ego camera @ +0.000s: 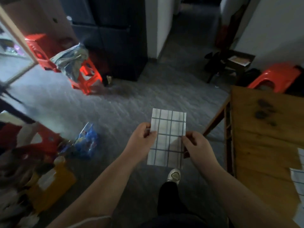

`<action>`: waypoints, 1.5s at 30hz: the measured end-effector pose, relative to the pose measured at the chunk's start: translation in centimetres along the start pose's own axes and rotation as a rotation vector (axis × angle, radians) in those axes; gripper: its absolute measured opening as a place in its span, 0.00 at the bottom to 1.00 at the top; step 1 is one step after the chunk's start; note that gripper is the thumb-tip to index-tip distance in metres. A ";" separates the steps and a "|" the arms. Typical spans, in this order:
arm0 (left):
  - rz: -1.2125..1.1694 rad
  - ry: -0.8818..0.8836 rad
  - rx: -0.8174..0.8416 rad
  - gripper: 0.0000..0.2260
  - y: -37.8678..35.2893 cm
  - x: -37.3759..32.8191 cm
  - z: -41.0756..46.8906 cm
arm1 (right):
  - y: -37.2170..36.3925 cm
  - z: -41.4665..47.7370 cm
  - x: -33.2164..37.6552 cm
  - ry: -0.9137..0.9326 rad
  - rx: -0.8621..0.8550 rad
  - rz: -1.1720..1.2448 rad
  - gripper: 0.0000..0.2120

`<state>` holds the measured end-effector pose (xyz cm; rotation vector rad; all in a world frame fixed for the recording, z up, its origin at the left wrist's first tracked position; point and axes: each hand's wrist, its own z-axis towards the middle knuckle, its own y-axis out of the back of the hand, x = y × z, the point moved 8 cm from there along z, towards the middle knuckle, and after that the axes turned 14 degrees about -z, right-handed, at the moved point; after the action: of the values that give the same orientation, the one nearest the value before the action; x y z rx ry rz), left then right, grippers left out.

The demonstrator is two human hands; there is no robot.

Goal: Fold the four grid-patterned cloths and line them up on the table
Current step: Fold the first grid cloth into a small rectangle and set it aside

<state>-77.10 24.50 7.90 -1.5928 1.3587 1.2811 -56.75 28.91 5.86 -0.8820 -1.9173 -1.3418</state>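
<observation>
A white cloth with a dark grid [167, 137] hangs in front of me above the grey floor, folded into a tall narrow rectangle. My left hand [141, 139] pinches its left edge and my right hand [196, 146] pinches its right edge, both about halfway down. On the wooden table [263, 129] to my right, parts of two more grid cloths show at the frame's edge: one [298, 181] near the front, another [301, 155] just behind it. Both are cut off by the frame.
The table's left edge [230, 137] runs close beside my right arm. Red plastic stools stand at the back left [87, 76], left [42, 51] and back right [276, 76]. A yellow box [51, 183] and a blue bag [87, 140] lie on the floor. My shoe [174, 176] is below the cloth.
</observation>
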 end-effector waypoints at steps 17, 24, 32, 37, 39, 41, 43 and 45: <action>0.081 -0.067 0.298 0.10 -16.5 -13.4 36.7 | 16.7 33.0 3.8 -0.042 -0.235 0.088 0.04; 0.098 -0.129 0.446 0.10 -22.1 -17.4 54.0 | 19.6 47.9 4.2 -0.144 -0.347 0.152 0.07; 0.182 -0.166 0.778 0.09 -31.9 -24.9 71.4 | 26.1 60.8 6.1 -0.303 -0.608 0.253 0.05; 0.208 -0.150 0.975 0.08 -41.1 -27.4 75.6 | 31.2 63.4 3.9 -0.388 -0.804 0.389 0.05; 0.216 -0.160 1.060 0.08 -45.4 -27.5 76.7 | 33.1 64.2 2.1 -0.417 -0.875 0.421 0.05; 0.216 -0.158 1.144 0.09 -50.2 -27.4 77.5 | 34.9 64.7 -0.2 -0.463 -0.941 0.458 0.05; 0.224 -0.166 1.220 0.10 -55.5 -27.4 77.9 | 37.0 65.2 -2.7 -0.499 -0.989 0.504 0.05; 0.251 -0.170 1.301 0.10 -60.6 -27.2 77.7 | 39.2 65.3 -5.4 -0.518 -1.056 0.533 0.06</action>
<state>-37.09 118.51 5.20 -0.4081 1.7271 0.3657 -29.62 100.25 3.84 -2.2271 -0.9921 -1.8594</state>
